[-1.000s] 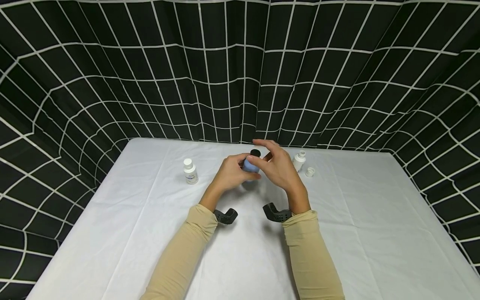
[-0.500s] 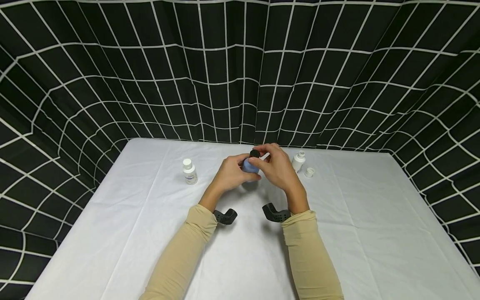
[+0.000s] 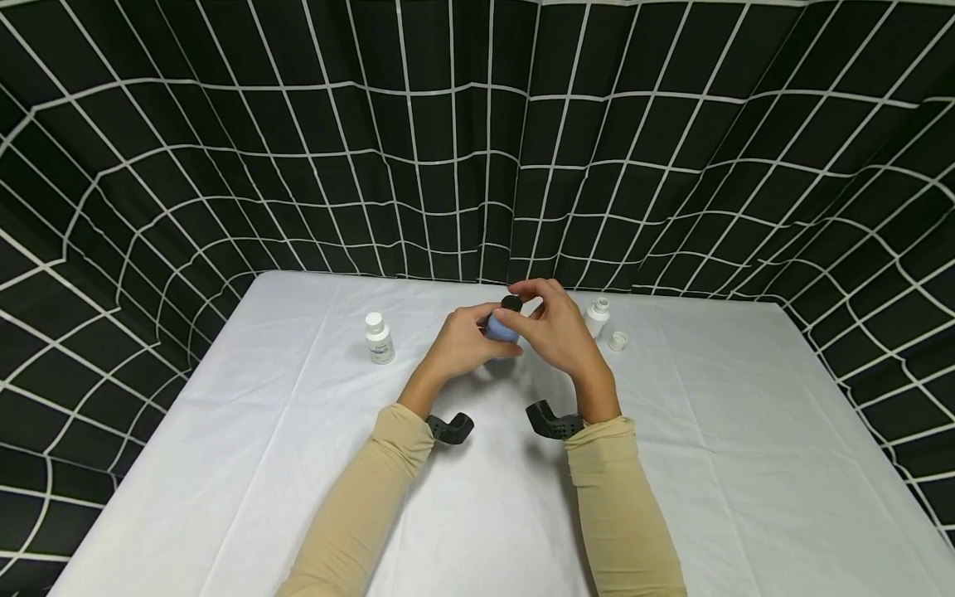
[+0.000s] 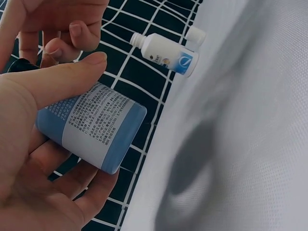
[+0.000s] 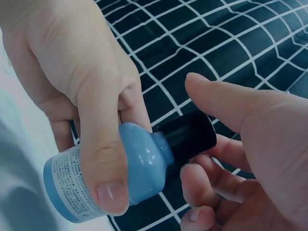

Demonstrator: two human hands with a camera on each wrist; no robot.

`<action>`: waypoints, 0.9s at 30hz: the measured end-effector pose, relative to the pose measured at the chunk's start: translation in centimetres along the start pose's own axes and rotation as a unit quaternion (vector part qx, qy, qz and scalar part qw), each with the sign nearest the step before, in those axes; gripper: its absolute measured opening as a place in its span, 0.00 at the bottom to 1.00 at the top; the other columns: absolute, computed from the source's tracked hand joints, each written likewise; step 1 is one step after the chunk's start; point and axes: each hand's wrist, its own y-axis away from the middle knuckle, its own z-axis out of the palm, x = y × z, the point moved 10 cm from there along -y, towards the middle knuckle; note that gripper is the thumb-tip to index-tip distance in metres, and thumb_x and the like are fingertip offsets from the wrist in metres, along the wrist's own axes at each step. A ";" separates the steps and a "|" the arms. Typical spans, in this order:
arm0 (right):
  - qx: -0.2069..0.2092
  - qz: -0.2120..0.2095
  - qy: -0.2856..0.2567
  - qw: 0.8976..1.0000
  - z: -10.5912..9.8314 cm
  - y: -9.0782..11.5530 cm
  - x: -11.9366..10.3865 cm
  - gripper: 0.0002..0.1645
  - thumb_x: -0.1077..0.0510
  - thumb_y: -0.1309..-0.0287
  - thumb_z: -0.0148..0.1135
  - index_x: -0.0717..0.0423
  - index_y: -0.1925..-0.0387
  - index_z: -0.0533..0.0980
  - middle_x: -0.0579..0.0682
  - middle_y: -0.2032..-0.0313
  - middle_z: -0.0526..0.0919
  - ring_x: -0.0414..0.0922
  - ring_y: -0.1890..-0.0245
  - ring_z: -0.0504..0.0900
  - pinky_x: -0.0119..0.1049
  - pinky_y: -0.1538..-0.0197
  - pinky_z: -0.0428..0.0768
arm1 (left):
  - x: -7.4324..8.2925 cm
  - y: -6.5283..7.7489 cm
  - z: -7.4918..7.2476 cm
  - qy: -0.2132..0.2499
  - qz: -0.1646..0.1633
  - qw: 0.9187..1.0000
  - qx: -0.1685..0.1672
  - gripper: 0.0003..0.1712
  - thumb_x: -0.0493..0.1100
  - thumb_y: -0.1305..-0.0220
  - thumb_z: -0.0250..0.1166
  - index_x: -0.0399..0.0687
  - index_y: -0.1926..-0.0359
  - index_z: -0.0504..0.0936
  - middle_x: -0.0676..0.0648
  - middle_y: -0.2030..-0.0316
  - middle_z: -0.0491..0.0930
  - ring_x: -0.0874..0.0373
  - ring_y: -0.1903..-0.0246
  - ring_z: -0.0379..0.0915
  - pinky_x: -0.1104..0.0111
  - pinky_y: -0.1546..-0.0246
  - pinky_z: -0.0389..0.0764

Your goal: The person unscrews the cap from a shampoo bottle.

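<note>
Beyond the tan sleeves, the left hand grips a blue bottle above the white table, while the right hand curves loosely about its black cap, thumb lifted clear; whether the fingers touch it cannot be told. A capped white bottle stands well left, a loose white cap and uncapped bottle right, before a dark gridded curtain.

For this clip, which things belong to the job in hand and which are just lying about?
In the job:
blue bottle, in the left hand
black cap, on that bottle, at the right hand

Apparently lying about, untouched:
capped white bottle
open white bottle
loose white cap
</note>
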 end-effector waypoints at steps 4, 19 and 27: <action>0.016 0.015 0.003 1.000 -0.2 -0.1 0.3 0.29 0.44 0.41 0.73 0.55 0.45 0.78 0.54 0.52 0.78 0.52 0.62 0.79 0.38 0.61 0.76 | 0.0 0.0 0.1 -0.002 -0.001 1.000 -0.001 0.22 0.50 0.52 0.82 0.61 0.55 0.85 0.53 0.63 0.88 0.59 0.61 0.83 0.66 0.57 0.81; 0.002 -0.036 0.008 0.999 0.3 0.2 -0.9 0.24 0.56 0.36 0.61 0.51 0.39 0.80 0.50 0.45 0.80 0.46 0.64 0.78 0.36 0.61 0.76 | -0.1 0.0 0.0 -0.008 0.001 1.000 -0.003 0.27 0.48 0.52 0.82 0.59 0.48 0.85 0.53 0.58 0.89 0.59 0.58 0.84 0.65 0.54 0.82; -0.012 0.004 0.036 0.999 0.5 0.0 0.0 0.33 0.43 0.39 0.70 0.50 0.35 0.76 0.53 0.48 0.78 0.50 0.61 0.80 0.38 0.59 0.78 | -0.1 0.0 0.0 -0.014 0.007 1.000 0.001 0.22 0.48 0.52 0.82 0.61 0.54 0.86 0.56 0.62 0.89 0.61 0.60 0.83 0.67 0.57 0.81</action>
